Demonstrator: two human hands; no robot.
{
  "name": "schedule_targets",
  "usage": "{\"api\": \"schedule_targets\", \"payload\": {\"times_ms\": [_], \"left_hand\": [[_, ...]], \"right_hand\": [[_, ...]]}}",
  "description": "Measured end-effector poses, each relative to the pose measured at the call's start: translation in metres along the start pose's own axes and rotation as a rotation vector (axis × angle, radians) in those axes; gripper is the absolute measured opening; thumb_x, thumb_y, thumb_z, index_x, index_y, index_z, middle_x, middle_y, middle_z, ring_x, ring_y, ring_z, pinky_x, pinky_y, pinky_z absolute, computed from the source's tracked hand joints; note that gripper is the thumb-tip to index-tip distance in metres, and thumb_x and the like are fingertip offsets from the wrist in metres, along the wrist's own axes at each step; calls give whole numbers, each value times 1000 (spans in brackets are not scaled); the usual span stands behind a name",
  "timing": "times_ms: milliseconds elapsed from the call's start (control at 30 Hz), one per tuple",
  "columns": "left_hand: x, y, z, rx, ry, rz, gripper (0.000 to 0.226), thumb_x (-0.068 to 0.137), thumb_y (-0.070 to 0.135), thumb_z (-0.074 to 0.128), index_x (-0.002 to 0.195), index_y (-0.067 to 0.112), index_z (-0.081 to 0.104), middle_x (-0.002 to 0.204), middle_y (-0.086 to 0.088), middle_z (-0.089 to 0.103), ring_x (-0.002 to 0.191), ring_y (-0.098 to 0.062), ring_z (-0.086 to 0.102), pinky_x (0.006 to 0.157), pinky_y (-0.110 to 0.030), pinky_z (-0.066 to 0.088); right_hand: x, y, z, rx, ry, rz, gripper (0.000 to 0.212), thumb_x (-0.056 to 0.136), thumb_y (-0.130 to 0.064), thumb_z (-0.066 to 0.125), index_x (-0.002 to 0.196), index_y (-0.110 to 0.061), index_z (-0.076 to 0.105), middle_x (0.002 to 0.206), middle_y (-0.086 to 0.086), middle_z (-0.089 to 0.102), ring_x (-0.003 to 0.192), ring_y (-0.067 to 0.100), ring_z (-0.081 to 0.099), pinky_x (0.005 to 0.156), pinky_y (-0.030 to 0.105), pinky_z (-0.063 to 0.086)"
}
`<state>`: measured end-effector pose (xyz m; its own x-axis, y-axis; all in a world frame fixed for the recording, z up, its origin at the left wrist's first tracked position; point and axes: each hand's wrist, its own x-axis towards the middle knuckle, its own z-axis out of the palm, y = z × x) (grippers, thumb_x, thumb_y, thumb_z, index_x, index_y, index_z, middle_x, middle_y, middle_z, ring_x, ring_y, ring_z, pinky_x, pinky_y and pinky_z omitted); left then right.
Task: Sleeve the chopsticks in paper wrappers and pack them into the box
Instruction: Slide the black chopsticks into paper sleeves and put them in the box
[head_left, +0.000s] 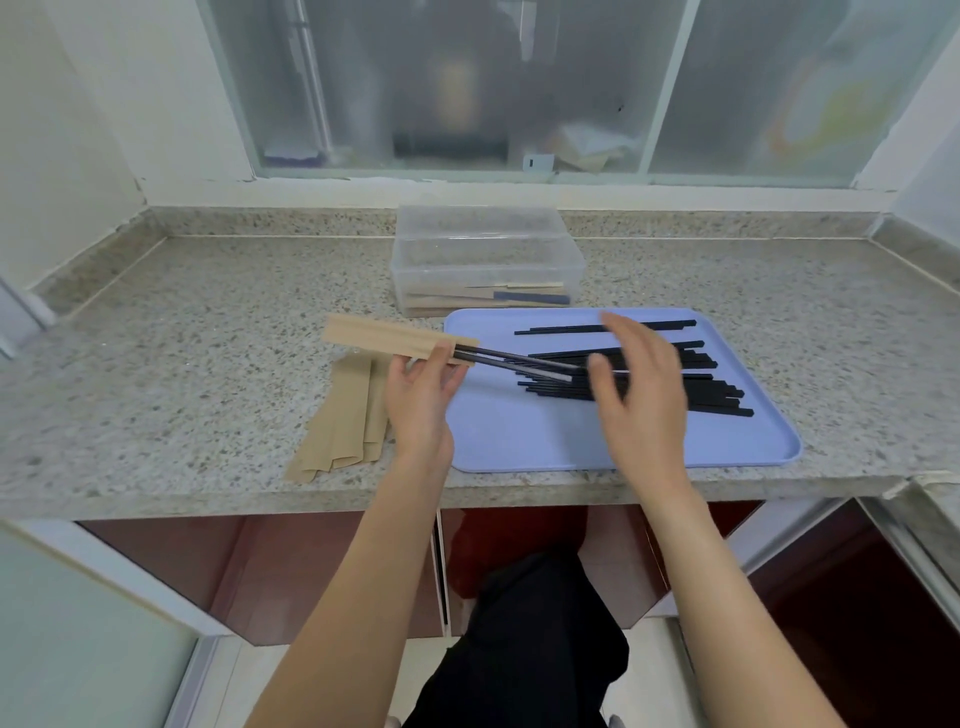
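Observation:
My left hand (421, 395) pinches the open end of a tan paper wrapper (384, 336) held above the counter. A pair of black chopsticks (514, 361) sticks out of it to the right, partly sleeved. My right hand (639, 384) hovers just past the chopsticks' free ends with fingers spread and relaxed, holding nothing. Several loose black chopsticks (701, 384) lie on a blue tray (519, 436). A clear plastic box (488, 260) behind the tray holds a few sleeved pairs. Spare tan wrappers (348, 421) lie on the counter left of the tray.
The speckled stone counter (182, 364) runs left and right, with a raised lip at the back and a frosted window (467, 88) above. The counter's front edge is close to my body. Cabinet doors hang below.

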<state>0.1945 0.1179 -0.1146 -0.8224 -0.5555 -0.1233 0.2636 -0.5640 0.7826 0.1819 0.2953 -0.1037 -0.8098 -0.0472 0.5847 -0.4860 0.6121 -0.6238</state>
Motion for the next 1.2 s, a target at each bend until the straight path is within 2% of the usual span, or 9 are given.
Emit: {"api": "schedule_targets", "payload": {"times_ms": [133, 267, 333, 400, 567, 733, 867, 1033, 1200], "left_hand": [[3, 1, 2, -43, 38, 6, 39, 92, 3, 58, 129, -3, 48, 92, -3, 64, 76, -7, 66, 69, -18, 56], [3, -6, 5, -39, 54, 14, 34, 91, 4, 59, 124, 0, 52, 97, -5, 66, 87, -10, 66, 72, -18, 56], [4, -10, 6, -29, 65, 25, 32, 91, 3, 60, 122, -1, 52, 99, -8, 65, 93, -12, 66, 76, -20, 57], [5, -13, 10, -21, 76, 30, 31, 91, 3, 59, 120, -2, 52, 98, -10, 64, 92, -13, 66, 73, -18, 56], [10, -20, 23, 71, 58, 31, 27, 91, 6, 60, 116, 0, 52, 109, -16, 62, 85, -10, 67, 70, -14, 55], [34, -7, 39, 457, -192, 81, 18, 91, 16, 62, 100, 0, 62, 90, -12, 69, 70, -9, 69, 62, -13, 52], [71, 19, 52, 722, -313, 172, 14, 93, 20, 59, 85, 10, 64, 74, 0, 69, 57, -2, 65, 60, -18, 53], [136, 38, 46, 1272, -297, 757, 19, 94, 19, 55, 109, 17, 66, 112, 3, 67, 107, -15, 58, 89, -15, 35], [184, 36, 39, 1651, -498, 751, 38, 98, 31, 47, 132, 15, 54, 134, -4, 56, 127, -24, 46, 106, -33, 28]], "right_hand": [[-17, 1, 2, 537, -109, 457, 60, 97, -7, 40, 149, -27, 18, 149, -14, 32, 132, -2, 31, 107, 18, 30], [-25, 0, 15, 575, -257, 419, 77, 95, 0, 40, 149, -33, -3, 154, -22, 14, 125, -17, 30, 99, 3, 27], [-25, 0, 22, 547, -311, 378, 77, 95, -6, 44, 148, -36, -3, 155, -22, 9, 139, -6, 15, 113, 19, 19], [-23, -2, 27, 526, -343, 343, 73, 96, -14, 47, 148, -35, 0, 154, -21, 14, 141, 1, 18, 116, 30, 21], [-7, 5, 27, 493, -158, 416, 38, 97, -21, 49, 134, -23, 48, 107, -10, 63, 98, -2, 59, 85, 9, 43], [24, 25, 18, 625, -31, 564, 15, 94, -14, 54, 99, -17, 68, 79, -4, 67, 64, -7, 60, 64, 7, 44], [77, 39, 16, 580, 99, 560, 16, 96, -15, 52, 99, -15, 67, 91, -3, 66, 78, -2, 58, 74, 13, 42], [155, 57, 39, 266, 104, 433, 22, 97, -16, 47, 105, -11, 67, 100, 6, 69, 91, 16, 60, 82, 28, 47], [212, 64, 89, 17, -123, 339, 25, 96, -18, 43, 101, -16, 68, 99, 6, 71, 100, 25, 60, 90, 37, 45]]}}
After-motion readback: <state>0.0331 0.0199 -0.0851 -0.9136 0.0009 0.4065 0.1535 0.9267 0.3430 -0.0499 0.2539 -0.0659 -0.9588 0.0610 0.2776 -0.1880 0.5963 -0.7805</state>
